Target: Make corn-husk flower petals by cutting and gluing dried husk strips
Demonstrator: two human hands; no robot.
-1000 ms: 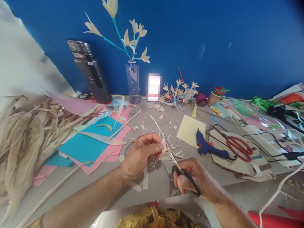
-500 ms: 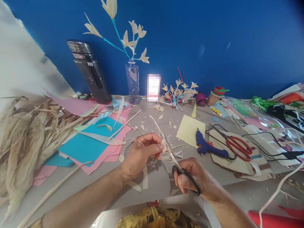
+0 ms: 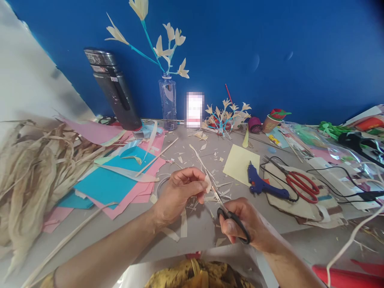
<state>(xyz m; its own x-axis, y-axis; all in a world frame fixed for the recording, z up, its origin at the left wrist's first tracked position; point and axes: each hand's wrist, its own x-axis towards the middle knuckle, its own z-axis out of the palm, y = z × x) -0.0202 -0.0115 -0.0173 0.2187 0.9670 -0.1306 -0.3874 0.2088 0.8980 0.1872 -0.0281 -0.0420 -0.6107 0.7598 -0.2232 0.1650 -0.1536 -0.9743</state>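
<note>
My left hand pinches a small cream piece of dried husk above the grey table. My right hand is closed round the black handles of small scissors. The thin blades point up and left and meet the husk piece at its lower edge. Cream offcuts lie scattered on the table just beyond both hands.
A heap of dried husks fills the left side, beside blue and pink paper sheets. A blue glue gun, red scissors, a yellow sheet, a black flask and a bottle with paper flowers stand further back.
The right hand with the scissors has shifted slightly up and left toward the husk piece. The left hand holds nearly still.
</note>
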